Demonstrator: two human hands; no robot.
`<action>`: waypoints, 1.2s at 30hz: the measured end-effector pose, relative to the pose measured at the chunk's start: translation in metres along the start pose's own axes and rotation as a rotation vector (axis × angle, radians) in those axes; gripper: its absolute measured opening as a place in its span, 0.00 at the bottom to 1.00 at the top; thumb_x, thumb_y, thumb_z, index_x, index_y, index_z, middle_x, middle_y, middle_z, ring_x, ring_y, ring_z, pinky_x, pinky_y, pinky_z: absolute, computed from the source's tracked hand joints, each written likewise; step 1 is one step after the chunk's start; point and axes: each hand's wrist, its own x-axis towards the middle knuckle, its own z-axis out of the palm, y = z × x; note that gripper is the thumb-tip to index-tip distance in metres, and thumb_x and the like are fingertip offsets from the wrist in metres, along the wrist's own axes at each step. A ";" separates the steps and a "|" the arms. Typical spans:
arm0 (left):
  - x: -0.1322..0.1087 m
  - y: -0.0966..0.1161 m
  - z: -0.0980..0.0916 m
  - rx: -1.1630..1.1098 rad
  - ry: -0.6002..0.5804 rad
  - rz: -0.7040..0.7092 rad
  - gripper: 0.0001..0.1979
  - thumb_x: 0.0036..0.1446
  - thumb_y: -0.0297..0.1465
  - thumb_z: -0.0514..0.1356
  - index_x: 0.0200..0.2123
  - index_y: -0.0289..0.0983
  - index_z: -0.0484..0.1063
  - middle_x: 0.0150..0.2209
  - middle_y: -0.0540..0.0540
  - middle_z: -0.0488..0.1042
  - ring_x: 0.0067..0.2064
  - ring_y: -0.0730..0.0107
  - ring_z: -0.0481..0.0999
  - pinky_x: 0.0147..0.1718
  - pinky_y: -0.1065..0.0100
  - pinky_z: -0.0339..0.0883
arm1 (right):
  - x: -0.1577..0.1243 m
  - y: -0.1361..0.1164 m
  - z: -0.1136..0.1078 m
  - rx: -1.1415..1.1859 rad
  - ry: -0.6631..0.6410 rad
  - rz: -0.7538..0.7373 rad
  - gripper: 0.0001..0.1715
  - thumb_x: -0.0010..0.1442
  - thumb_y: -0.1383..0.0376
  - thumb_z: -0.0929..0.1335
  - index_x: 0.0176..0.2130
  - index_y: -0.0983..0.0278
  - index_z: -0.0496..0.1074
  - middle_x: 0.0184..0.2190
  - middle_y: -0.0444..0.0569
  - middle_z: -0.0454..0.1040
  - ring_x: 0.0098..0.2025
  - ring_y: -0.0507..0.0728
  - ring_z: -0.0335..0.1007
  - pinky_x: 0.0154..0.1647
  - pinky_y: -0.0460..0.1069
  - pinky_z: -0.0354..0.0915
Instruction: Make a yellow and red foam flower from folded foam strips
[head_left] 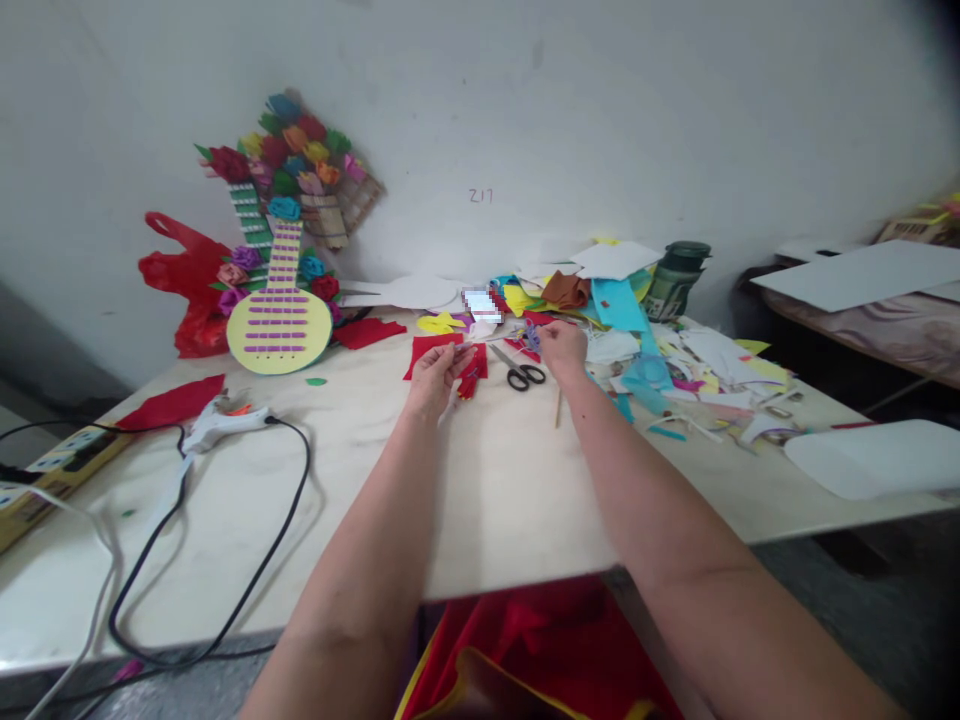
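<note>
The left hand (433, 378) pinches the red paper piece (472, 374); the scissors (519, 372) lie just beside it, handles nearer the right hand (562, 347) (whose grip I cannot tell).

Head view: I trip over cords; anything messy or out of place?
Yes. The glue gun trails a black cable looping to the front edge of the table, and cut paper scraps lie heaped on its right side. The left hand pinches a red paper piece.

**Count on the worktop**

On the worktop (487, 480): two hands, the left hand (433, 375) and the right hand (562, 350). One red piece (472, 372), scissors (517, 370), stick (558, 408), glue gun (217, 425), power strip (64, 460), paper guitar (279, 325), red bag (187, 285) and green jar (675, 278). The paper scraps (675, 370) at the far right corner are too many to count.
</note>
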 end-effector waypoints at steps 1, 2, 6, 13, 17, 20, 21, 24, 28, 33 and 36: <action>0.000 0.000 0.000 0.002 -0.001 -0.007 0.09 0.48 0.32 0.64 0.25 0.35 0.67 0.34 0.42 0.76 0.43 0.63 0.76 0.46 0.61 0.69 | 0.000 0.002 -0.003 -0.017 0.020 0.031 0.16 0.56 0.62 0.61 0.32 0.66 0.76 0.34 0.54 0.77 0.37 0.58 0.69 0.39 0.50 0.61; -0.001 0.000 0.000 0.008 -0.001 -0.014 0.09 0.48 0.33 0.64 0.26 0.35 0.67 0.35 0.42 0.76 0.43 0.63 0.76 0.46 0.61 0.69 | 0.000 0.003 -0.005 -0.037 0.047 0.064 0.16 0.56 0.63 0.61 0.34 0.65 0.76 0.35 0.54 0.76 0.38 0.59 0.69 0.39 0.50 0.61; -0.002 0.000 0.000 0.017 -0.016 -0.035 0.09 0.48 0.33 0.64 0.27 0.34 0.67 0.36 0.40 0.76 0.42 0.63 0.76 0.45 0.60 0.69 | 0.001 0.012 -0.010 -0.138 0.084 0.170 0.17 0.56 0.64 0.61 0.38 0.61 0.77 0.39 0.55 0.75 0.41 0.61 0.69 0.38 0.52 0.62; -0.004 0.002 0.001 -0.035 -0.007 -0.025 0.08 0.48 0.30 0.65 0.27 0.34 0.69 0.33 0.42 0.77 0.39 0.64 0.77 0.45 0.61 0.69 | 0.006 0.026 -0.005 -0.236 -0.008 0.094 0.17 0.50 0.69 0.64 0.39 0.63 0.77 0.44 0.58 0.72 0.49 0.64 0.63 0.45 0.55 0.60; -0.004 0.003 0.002 -0.035 -0.011 -0.035 0.09 0.46 0.31 0.66 0.27 0.33 0.69 0.32 0.41 0.77 0.38 0.64 0.77 0.45 0.61 0.68 | 0.006 0.027 -0.002 -0.193 0.116 -0.005 0.16 0.50 0.69 0.63 0.35 0.63 0.77 0.47 0.54 0.72 0.50 0.65 0.59 0.49 0.59 0.55; -0.004 0.003 0.003 -0.027 -0.016 -0.041 0.10 0.44 0.31 0.67 0.27 0.33 0.69 0.31 0.42 0.77 0.38 0.64 0.77 0.44 0.62 0.69 | 0.005 0.024 0.000 -0.140 0.226 -0.057 0.13 0.52 0.66 0.63 0.31 0.65 0.77 0.46 0.54 0.73 0.50 0.66 0.60 0.51 0.62 0.53; -0.004 0.003 0.003 -0.015 -0.017 -0.042 0.10 0.44 0.31 0.67 0.27 0.33 0.69 0.31 0.42 0.77 0.37 0.65 0.77 0.43 0.62 0.69 | 0.005 0.022 0.001 -0.126 0.238 -0.097 0.13 0.52 0.66 0.63 0.31 0.65 0.77 0.47 0.54 0.72 0.51 0.66 0.60 0.52 0.62 0.52; -0.003 0.002 0.004 0.033 -0.014 -0.034 0.10 0.44 0.32 0.67 0.26 0.33 0.70 0.32 0.43 0.76 0.36 0.69 0.76 0.40 0.66 0.70 | -0.001 0.008 0.008 -0.019 0.180 -0.248 0.12 0.51 0.65 0.66 0.36 0.63 0.76 0.50 0.52 0.71 0.51 0.63 0.62 0.53 0.58 0.54; -0.003 0.001 0.006 0.093 0.002 -0.029 0.11 0.42 0.33 0.68 0.26 0.34 0.72 0.28 0.47 0.75 0.31 0.73 0.74 0.36 0.69 0.69 | -0.020 -0.020 0.018 0.270 -0.217 -0.347 0.18 0.53 0.60 0.66 0.44 0.63 0.74 0.36 0.50 0.77 0.37 0.56 0.71 0.40 0.49 0.64; -0.003 0.002 0.007 0.188 -0.055 -0.028 0.13 0.41 0.36 0.67 0.29 0.33 0.74 0.28 0.47 0.75 0.30 0.75 0.73 0.34 0.72 0.67 | -0.040 -0.040 0.026 0.252 -0.285 -0.511 0.14 0.51 0.61 0.69 0.39 0.61 0.77 0.34 0.48 0.78 0.36 0.55 0.72 0.39 0.48 0.63; -0.004 0.001 0.008 0.266 -0.078 -0.016 0.13 0.43 0.37 0.66 0.28 0.33 0.74 0.29 0.47 0.75 0.30 0.76 0.72 0.33 0.72 0.66 | -0.042 -0.039 0.028 0.179 -0.238 -0.504 0.10 0.53 0.62 0.67 0.34 0.61 0.78 0.33 0.48 0.79 0.35 0.56 0.72 0.38 0.48 0.61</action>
